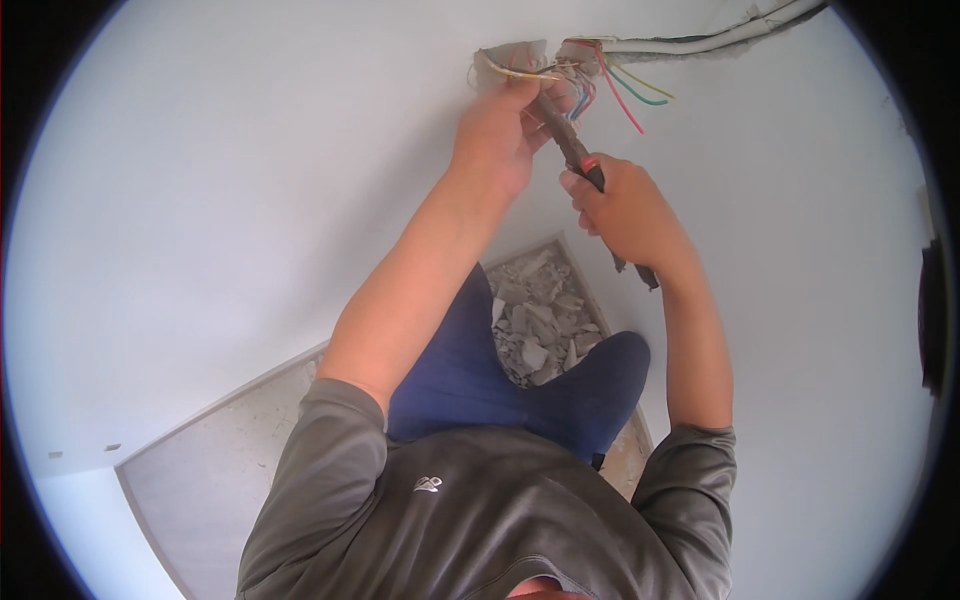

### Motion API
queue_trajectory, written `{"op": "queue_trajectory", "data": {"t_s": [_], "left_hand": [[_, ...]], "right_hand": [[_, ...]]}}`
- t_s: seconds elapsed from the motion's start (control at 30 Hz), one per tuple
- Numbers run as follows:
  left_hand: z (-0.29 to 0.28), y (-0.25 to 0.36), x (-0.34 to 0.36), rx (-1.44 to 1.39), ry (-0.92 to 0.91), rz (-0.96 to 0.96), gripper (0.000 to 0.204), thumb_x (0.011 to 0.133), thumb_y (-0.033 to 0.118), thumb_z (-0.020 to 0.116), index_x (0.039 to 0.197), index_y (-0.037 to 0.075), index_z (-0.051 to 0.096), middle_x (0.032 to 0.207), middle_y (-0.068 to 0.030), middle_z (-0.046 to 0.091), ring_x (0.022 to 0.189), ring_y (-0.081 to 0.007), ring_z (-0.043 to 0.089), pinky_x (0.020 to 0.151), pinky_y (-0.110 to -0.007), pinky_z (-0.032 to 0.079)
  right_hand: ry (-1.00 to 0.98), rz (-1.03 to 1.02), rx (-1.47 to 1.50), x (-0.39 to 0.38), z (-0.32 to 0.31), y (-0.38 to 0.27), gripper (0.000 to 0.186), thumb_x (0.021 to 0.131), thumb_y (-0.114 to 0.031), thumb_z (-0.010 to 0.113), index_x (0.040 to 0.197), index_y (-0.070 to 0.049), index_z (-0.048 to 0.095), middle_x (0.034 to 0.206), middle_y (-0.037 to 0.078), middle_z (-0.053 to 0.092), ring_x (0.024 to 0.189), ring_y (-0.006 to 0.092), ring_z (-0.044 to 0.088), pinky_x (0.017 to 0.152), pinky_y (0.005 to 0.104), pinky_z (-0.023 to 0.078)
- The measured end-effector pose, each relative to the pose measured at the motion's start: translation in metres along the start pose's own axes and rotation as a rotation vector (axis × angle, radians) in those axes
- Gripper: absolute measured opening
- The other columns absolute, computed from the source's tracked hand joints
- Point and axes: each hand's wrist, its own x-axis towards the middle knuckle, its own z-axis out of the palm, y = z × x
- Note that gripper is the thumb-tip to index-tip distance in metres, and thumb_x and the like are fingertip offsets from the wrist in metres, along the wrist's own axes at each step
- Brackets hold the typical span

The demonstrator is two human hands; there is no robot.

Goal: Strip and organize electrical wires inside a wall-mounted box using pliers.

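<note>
My left hand (497, 135) is raised to a broken-out hole (512, 62) in the white wall. Its fingers close on a bunch of thin electrical wires (520, 72) coming out there, some yellow, blue and dark. My right hand (630, 208) wraps round the handles of dark, worn pliers (565, 138) with a bit of red on the grip. The pliers slant up and left, so their tip lies among the wires beside my left fingers. Whether the jaws bite on a wire is hidden. Loose red (622, 96) and green wires (640, 92) hang free to the right.
A white conduit (720, 40) runs in a rough groove in the wall toward the upper right. Grey rubble (540, 320) is heaped on the floor below, between my legs (470, 370). A dark object (932, 315) stands at the far right edge.
</note>
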Motion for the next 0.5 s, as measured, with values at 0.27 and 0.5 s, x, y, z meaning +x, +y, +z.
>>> {"op": "queue_trajectory", "data": {"t_s": [0.27,0.5], "left_hand": [[-0.004,0.009,-0.02,0.013,-0.126,0.001,0.03,0.101,0.019,0.046,0.121,-0.001,0.057,0.117,-0.0145,0.066,0.108,-0.0258,0.062,0.101,-0.041,0.045],[-0.019,0.011,-0.035,0.037,-0.073,0.033,0.035,0.099,0.023,0.054,0.119,-0.005,0.056,0.118,-0.0193,0.063,0.106,-0.0297,0.061,0.097,-0.042,0.048]], "right_hand": [[-0.325,0.043,0.901,-0.011,-0.001,0.02,0.038,0.097,-0.026,0.059,0.122,0.003,0.057,0.089,0.009,0.066,0.077,0.0184,0.065,0.072,0.0317,0.055],[-0.093,-0.075,1.018,-0.031,0.016,0.028,0.038,0.096,-0.029,0.061,0.12,0.001,0.056,0.085,0.003,0.056,0.074,0.0149,0.057,0.07,0.0282,0.05]]}}
